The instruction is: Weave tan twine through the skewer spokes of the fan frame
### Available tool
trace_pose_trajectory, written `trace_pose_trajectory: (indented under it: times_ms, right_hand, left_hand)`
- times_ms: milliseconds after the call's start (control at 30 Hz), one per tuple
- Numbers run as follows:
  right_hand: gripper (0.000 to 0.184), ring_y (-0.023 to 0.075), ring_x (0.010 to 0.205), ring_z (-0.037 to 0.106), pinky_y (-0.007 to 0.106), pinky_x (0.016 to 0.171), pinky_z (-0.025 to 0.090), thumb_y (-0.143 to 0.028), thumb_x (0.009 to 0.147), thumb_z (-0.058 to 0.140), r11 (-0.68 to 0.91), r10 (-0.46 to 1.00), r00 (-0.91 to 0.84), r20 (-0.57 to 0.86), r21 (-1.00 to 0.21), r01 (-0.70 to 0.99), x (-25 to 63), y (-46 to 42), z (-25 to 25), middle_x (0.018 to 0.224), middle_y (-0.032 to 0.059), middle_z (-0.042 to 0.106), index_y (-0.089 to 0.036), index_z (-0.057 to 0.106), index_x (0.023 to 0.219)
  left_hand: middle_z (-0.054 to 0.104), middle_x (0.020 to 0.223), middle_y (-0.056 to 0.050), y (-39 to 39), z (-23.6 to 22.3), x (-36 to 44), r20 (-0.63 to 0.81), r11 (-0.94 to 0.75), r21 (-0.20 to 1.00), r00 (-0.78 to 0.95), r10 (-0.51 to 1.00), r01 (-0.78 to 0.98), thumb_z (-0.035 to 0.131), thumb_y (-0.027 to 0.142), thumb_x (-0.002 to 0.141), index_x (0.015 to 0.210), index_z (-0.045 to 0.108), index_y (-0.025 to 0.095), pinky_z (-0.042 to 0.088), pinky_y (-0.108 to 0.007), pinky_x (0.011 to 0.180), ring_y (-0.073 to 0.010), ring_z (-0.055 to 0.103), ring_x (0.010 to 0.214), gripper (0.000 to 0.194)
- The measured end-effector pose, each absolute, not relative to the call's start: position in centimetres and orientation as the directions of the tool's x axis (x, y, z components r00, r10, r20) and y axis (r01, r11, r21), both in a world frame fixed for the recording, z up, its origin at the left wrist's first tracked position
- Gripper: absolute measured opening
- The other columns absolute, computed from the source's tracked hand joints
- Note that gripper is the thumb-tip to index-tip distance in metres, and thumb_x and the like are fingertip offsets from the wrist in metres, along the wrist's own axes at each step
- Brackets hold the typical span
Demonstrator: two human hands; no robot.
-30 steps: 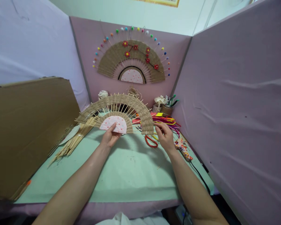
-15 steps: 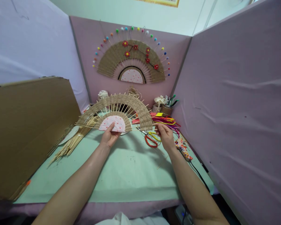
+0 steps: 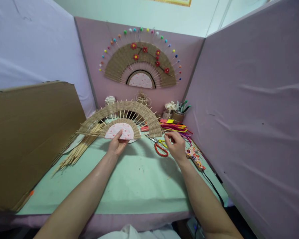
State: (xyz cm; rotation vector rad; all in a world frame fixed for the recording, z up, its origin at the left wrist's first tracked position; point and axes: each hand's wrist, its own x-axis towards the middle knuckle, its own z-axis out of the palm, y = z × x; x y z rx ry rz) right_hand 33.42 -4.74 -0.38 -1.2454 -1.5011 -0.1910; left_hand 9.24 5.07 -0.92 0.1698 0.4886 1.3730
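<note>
A half-round woven fan (image 3: 149, 116) of twine and thin sticks is held up over the table. Its small inner half-circle bears white cloth with pink dots (image 3: 112, 130). My left hand (image 3: 118, 144) grips the fan at the lower edge, thumb over the cloth and fingers behind. Beside the fan's right end, my right hand (image 3: 175, 144) is closed in a pinch close to the stick tips; whatever lies between its fingertips is too small to make out. Below, scissors with red and yellow handles (image 3: 161, 150) lie partly behind the right hand.
A bundle of sticks (image 3: 77, 151) lies left, by a cardboard sheet (image 3: 32, 139). Coloured pipe cleaners (image 3: 175, 127) and a flower-patterned glue gun (image 3: 195, 157) with a cord are at right. A twine ball (image 3: 141, 98) and pen holder (image 3: 178, 116) stand behind. A finished fan (image 3: 119, 63) hangs above.
My right hand has shifted slightly at the fan's right end, its fingers curling more tightly. The left hand keeps its hold, and the fan has tilted a little.
</note>
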Motion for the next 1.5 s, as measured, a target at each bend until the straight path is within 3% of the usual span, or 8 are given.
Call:
trace_pose_trajectory:
  times_ms: [267, 400, 700, 1000, 1233, 1500]
  right_hand:
    - [0.014, 0.0172, 0.074, 0.054, 0.031, 0.071, 0.043, -0.023, 0.086, 0.048, 0.367, 0.558, 0.06, 0.827, -0.312, 0.876, 33.0, -5.3, -0.3, 0.077, 0.0058, 0.06, -0.019, 0.062, 0.083]
    - [0.015, 0.0171, 0.072, 0.055, 0.031, 0.069, 0.044, -0.024, 0.087, 0.048, 0.353, 0.546, 0.058, 0.836, -0.292, 0.889, 32.3, -5.5, -0.4, 0.077, 0.0065, 0.061, -0.019, 0.062, 0.085]
    - [0.01, 0.0141, 0.064, 0.052, 0.028, 0.062, 0.045, -0.024, 0.085, 0.053, 0.444, 0.506, 0.139, 0.852, -0.395, 0.804, 31.9, -6.0, 0.1, 0.072, 0.0039, 0.06, -0.02, 0.061, 0.082]
    - [0.013, 0.0152, 0.071, 0.055, 0.029, 0.064, 0.046, -0.027, 0.084, 0.051, 0.475, 0.626, 0.208, 0.751, -0.58, 0.662, 31.8, -5.6, -0.1, 0.079, 0.0047, 0.062, -0.019, 0.062, 0.083]
    - [0.018, 0.0152, 0.069, 0.055, 0.027, 0.062, 0.044, -0.032, 0.085, 0.052, 0.452, 0.693, 0.255, 0.674, -0.682, 0.575, 32.9, -5.0, -0.3, 0.078, 0.0042, 0.062, -0.018, 0.063, 0.084]
    - [0.025, 0.0137, 0.06, 0.048, 0.027, 0.06, 0.038, -0.037, 0.083, 0.057, 0.372, 0.584, 0.13, 0.801, -0.406, 0.835, 34.4, -5.4, 0.1, 0.063, 0.0015, 0.054, -0.018, 0.057, 0.067]
  left_hand:
    - [0.072, 0.083, -0.003, 4.9, -1.0, 9.4, -0.239, 0.191, 0.43, 0.093, 0.967, -0.882, 0.053, 0.004, 0.083, 0.102, 0.06, 0.018, 0.055, -0.028, 0.077, -0.0114, 0.068, 0.069, 0.025]
    - [0.072, 0.077, -0.002, 4.8, -1.0, 9.5, -0.231, 0.181, 0.422, 0.088, 0.969, -0.888, 0.051, 0.004, 0.084, 0.098, 0.061, 0.018, 0.056, -0.029, 0.075, -0.0115, 0.068, 0.066, 0.022]
    - [0.073, 0.08, -0.003, 4.6, -0.8, 9.6, -0.217, 0.176, 0.373, 0.098, 0.971, -0.911, 0.05, 0.004, 0.085, 0.106, 0.059, 0.018, 0.056, -0.029, 0.074, -0.0128, 0.069, 0.068, 0.027]
    - [0.073, 0.08, -0.004, 4.8, -0.7, 9.2, -0.218, 0.182, 0.333, 0.112, 0.969, -0.925, 0.047, 0.006, 0.087, 0.113, 0.056, 0.019, 0.056, -0.031, 0.075, -0.0145, 0.07, 0.07, 0.031]
    - [0.073, 0.079, -0.005, 4.7, -0.7, 9.1, -0.197, 0.256, 0.379, 0.193, 0.961, -0.889, 0.048, 0.005, 0.086, 0.11, 0.058, 0.018, 0.057, -0.027, 0.069, -0.0141, 0.069, 0.069, 0.029]
    - [0.072, 0.08, -0.004, 5.1, -0.8, 8.7, -0.206, 0.26, 0.476, 0.181, 0.962, -0.84, 0.05, 0.003, 0.082, 0.1, 0.061, 0.017, 0.057, -0.028, 0.067, -0.0143, 0.068, 0.068, 0.026]
